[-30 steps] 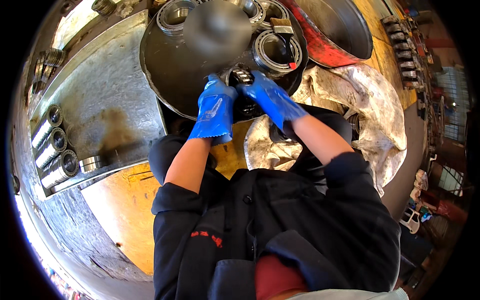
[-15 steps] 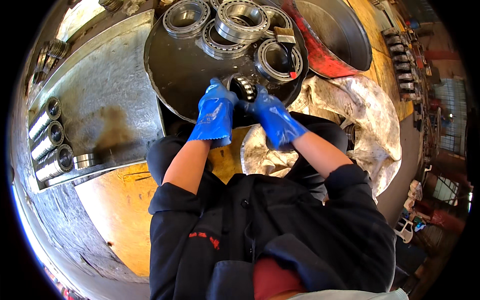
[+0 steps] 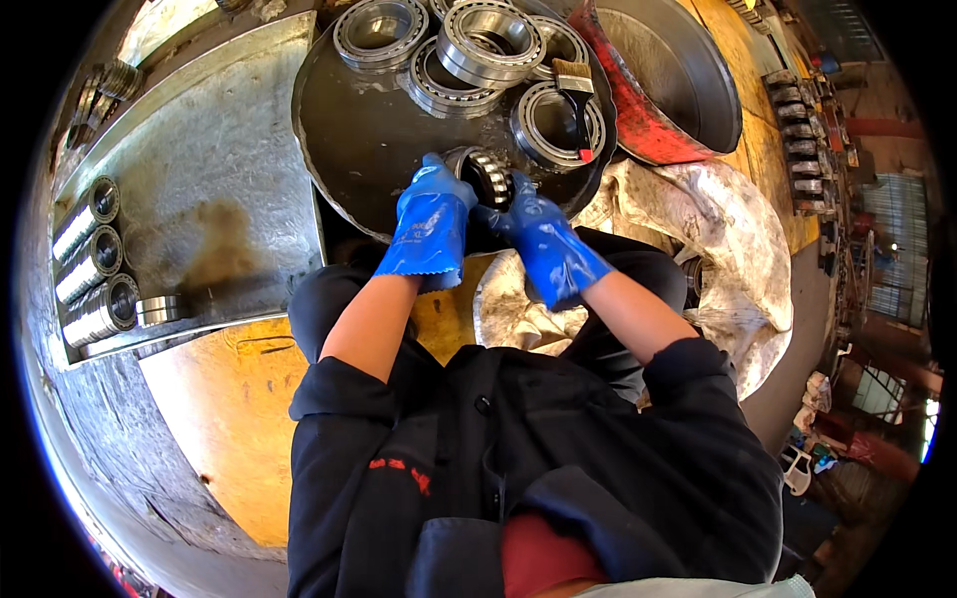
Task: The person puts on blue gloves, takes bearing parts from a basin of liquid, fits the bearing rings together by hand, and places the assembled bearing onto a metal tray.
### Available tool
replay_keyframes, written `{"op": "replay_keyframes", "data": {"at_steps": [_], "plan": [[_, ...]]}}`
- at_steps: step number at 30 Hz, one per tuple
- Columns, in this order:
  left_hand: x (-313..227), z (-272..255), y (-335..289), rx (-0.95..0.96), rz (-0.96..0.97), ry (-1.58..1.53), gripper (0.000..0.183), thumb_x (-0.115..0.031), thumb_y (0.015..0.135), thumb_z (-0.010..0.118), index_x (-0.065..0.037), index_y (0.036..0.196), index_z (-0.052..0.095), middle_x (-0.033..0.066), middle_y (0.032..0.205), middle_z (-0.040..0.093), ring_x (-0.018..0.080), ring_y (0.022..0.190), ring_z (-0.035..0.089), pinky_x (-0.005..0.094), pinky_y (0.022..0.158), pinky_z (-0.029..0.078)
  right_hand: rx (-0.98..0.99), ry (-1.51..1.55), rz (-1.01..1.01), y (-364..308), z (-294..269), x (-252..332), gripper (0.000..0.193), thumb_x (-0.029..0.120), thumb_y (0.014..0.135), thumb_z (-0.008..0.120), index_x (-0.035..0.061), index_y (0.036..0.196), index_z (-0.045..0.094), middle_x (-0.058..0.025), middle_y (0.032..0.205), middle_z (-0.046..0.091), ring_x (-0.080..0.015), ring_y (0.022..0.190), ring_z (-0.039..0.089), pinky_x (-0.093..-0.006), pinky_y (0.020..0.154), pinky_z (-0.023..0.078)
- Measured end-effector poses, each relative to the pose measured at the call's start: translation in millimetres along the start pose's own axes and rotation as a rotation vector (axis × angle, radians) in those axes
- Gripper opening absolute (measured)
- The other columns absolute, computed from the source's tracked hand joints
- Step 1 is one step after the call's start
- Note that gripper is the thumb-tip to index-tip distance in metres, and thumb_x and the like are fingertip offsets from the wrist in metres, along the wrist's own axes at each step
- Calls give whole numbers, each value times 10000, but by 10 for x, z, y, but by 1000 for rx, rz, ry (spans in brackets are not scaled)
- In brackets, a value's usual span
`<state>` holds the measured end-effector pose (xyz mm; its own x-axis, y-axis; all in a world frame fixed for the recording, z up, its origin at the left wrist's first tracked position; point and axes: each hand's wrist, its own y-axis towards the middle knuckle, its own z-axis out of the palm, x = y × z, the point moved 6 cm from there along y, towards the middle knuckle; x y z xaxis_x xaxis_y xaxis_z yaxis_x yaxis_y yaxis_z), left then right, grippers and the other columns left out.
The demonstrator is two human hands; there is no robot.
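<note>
At your far left, three rows of bearings (image 3: 92, 261) lie on their sides in a grey metal tray (image 3: 214, 130), a single bearing (image 3: 158, 310) beside them. Next comes a round pan (image 3: 344, 149) of dark liquid, one bearing (image 3: 384, 57) at its far left. Your gloved left hand (image 3: 435, 204) and gloved right hand (image 3: 538, 227) are clamped on either side of a tilted roller bearing (image 3: 489, 177), over the pan's near part; some of your fingers are hidden. Beyond it, one bearing (image 3: 485, 70) leans on others; to the right, a paintbrush (image 3: 577, 92) lies across another. Farther right are a red basin (image 3: 653, 130) and a stained cloth (image 3: 743, 224).
</note>
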<state>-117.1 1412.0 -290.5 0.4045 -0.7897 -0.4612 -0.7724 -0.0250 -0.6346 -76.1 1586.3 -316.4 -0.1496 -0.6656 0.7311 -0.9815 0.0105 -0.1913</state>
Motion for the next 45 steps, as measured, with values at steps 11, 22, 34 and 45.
{"op": "replay_keyframes", "data": {"at_steps": [11,22,34,45], "plan": [[-152,-87,-56,32,41,-55,640,-250,828,703,-12,1392,517,258,1318,634,394,1239,614,461,1040,495,211,52,250,235,-180,511,642,339,845,686,14,1379,542,-209,1231,663,-333,1130,646,-379,1004,485],[28,-98,-65,31,-6,-6,655,-249,826,707,-12,1402,502,260,1337,620,380,1263,600,453,1047,493,490,6,259,417,-120,850,514,317,921,636,0,1326,625,-150,1181,713,-221,1091,659,-324,962,488],[-356,-24,-159,32,88,-35,597,-242,850,674,-30,1388,524,250,1318,637,383,1245,613,464,1033,498,191,-124,382,343,-213,-228,828,463,779,787,-20,1399,528,-243,1375,597,-358,1266,596,-388,1063,460],[-280,-37,-116,55,29,0,635,-233,849,681,-33,1422,493,248,1350,615,403,1256,596,464,1042,494,-13,-26,185,74,-52,-186,774,432,802,741,-6,1404,527,-264,1309,612,-355,1225,612,-409,1049,477]]}}
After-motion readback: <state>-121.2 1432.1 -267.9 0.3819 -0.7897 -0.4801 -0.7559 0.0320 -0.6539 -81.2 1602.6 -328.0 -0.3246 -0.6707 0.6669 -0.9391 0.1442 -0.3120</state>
